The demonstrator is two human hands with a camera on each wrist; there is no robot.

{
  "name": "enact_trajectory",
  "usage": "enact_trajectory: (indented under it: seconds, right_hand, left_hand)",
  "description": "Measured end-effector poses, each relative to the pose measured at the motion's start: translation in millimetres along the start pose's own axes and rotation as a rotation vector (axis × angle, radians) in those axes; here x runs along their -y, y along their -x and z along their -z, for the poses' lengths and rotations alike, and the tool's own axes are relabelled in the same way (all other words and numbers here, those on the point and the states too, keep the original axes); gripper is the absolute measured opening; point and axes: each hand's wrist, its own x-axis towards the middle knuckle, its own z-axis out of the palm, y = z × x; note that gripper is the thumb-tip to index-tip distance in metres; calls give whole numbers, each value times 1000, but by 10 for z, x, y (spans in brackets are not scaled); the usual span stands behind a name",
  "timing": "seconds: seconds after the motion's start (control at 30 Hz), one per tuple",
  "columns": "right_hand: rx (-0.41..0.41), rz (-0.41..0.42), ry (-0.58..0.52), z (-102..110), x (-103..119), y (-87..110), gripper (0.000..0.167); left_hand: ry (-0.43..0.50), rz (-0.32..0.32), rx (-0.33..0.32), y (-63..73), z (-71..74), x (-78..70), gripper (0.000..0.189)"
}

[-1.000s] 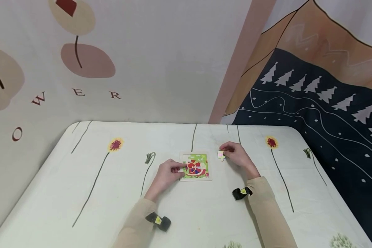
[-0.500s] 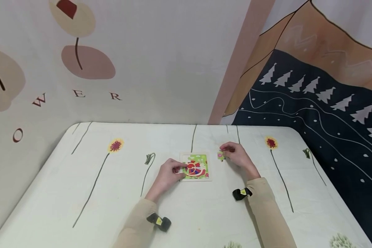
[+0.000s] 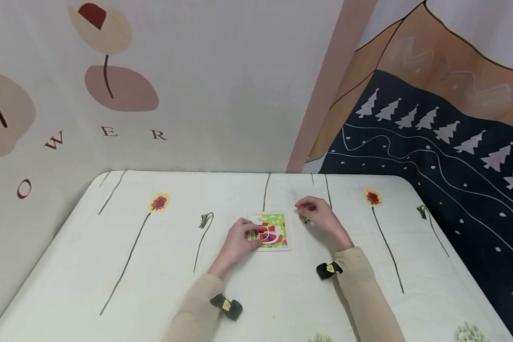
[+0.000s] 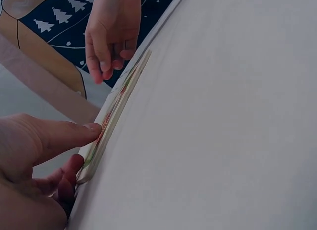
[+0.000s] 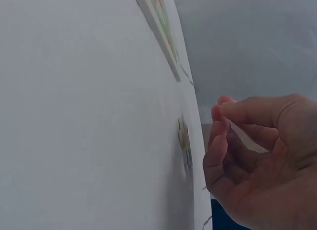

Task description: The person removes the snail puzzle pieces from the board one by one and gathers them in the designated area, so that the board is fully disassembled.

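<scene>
In the head view a jigsaw puzzle [image 3: 278,227] with a snail picture lies in its frame on the white table. My left hand [image 3: 242,240] reaches over its left part. In the left wrist view the thumb [image 4: 81,137] lies straight against the puzzle's face, and the other fingertips are bent beside its end. Right of the puzzle, my right hand [image 3: 319,216] hovers above a small puzzle piece [image 5: 184,143], which lies apart from it on the table. The right fingers are loosely curled, thumb against forefinger, with nothing visible between them.
The table's white cover [image 3: 132,285] is printed with flowers and stems. Behind it hangs a pale curtain [image 3: 222,95] with letters and shapes, and a dark one [image 3: 410,147] with trees hangs at the right. Each wrist wears a small black camera [image 3: 226,306].
My left hand has shifted to the right, further over the puzzle. The right hand has moved slightly left, and the small piece stays almost where it was.
</scene>
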Motion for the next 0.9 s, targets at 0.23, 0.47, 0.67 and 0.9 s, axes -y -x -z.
enact_trajectory:
  seconds: [0.23, 0.47, 0.67, 0.9]
  right_hand:
    - [58, 46, 14, -74, 98, -14, 18]
    - [115, 105, 21, -178, 155, -41, 18]
    - [166, 100, 3, -281, 189, -77, 17]
    - [239, 85, 13, -376, 243, -120, 18]
  left_hand:
    - [-19, -31, 10, 7, -29, -2, 33]
    - [-32, -51, 27, 1, -23, 19, 33]
    - [-21, -33, 40, 5, -13, 1, 33]
    - [-23, -32, 50, 14, 4, -14, 32]
